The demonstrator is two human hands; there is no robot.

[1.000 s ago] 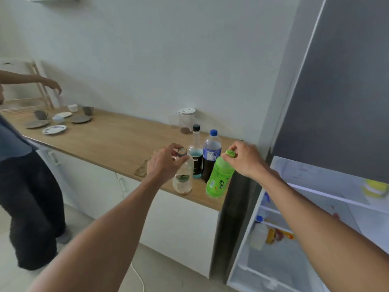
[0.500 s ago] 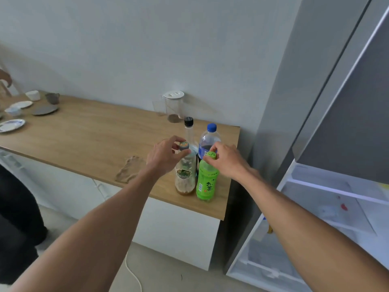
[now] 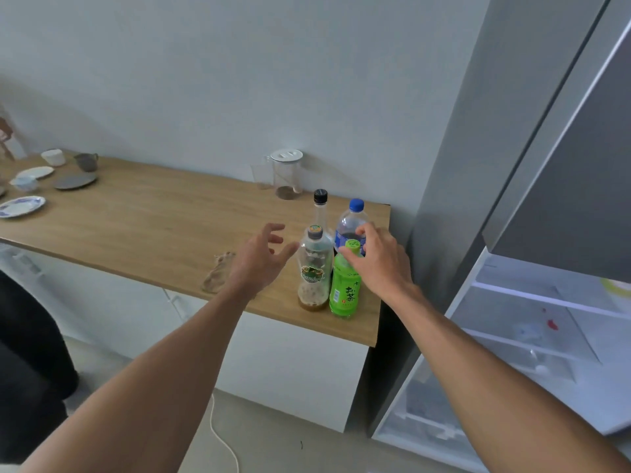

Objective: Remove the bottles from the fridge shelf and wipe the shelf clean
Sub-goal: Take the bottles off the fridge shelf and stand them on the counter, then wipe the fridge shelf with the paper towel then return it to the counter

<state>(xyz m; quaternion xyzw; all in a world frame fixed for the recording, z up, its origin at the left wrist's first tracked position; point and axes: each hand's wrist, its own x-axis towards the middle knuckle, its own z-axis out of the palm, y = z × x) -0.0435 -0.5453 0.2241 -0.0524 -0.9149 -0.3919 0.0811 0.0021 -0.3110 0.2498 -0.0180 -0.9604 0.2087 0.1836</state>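
Four bottles stand together at the right end of the wooden counter (image 3: pixel 153 227). In front are a clear bottle (image 3: pixel 314 274) with brown liquid at its bottom and a green tea bottle (image 3: pixel 345 288). Behind them are a tall black-capped bottle (image 3: pixel 320 203) and a blue-capped dark soda bottle (image 3: pixel 351 218). My left hand (image 3: pixel 259 261) hovers open just left of the clear bottle, apart from it. My right hand (image 3: pixel 379 264) is over the green bottle's cap with fingers loosely spread. The open fridge's white shelf (image 3: pixel 532 315) at right holds no bottles and carries a red stain (image 3: pixel 552 324).
A brown cloth (image 3: pixel 218 274) lies on the counter beside my left wrist. A clear lidded pitcher (image 3: pixel 286 174) stands by the wall. Plates and cups (image 3: pixel 71 180) sit at the counter's far left. Another person in dark clothes (image 3: pixel 27 353) stands at left. A white cable (image 3: pixel 222 438) lies on the floor.
Both bottles were set down on the counter's right end. My left hand has let go of the clear bottle and opened. My right hand's grip on the green bottle's cap has loosened.
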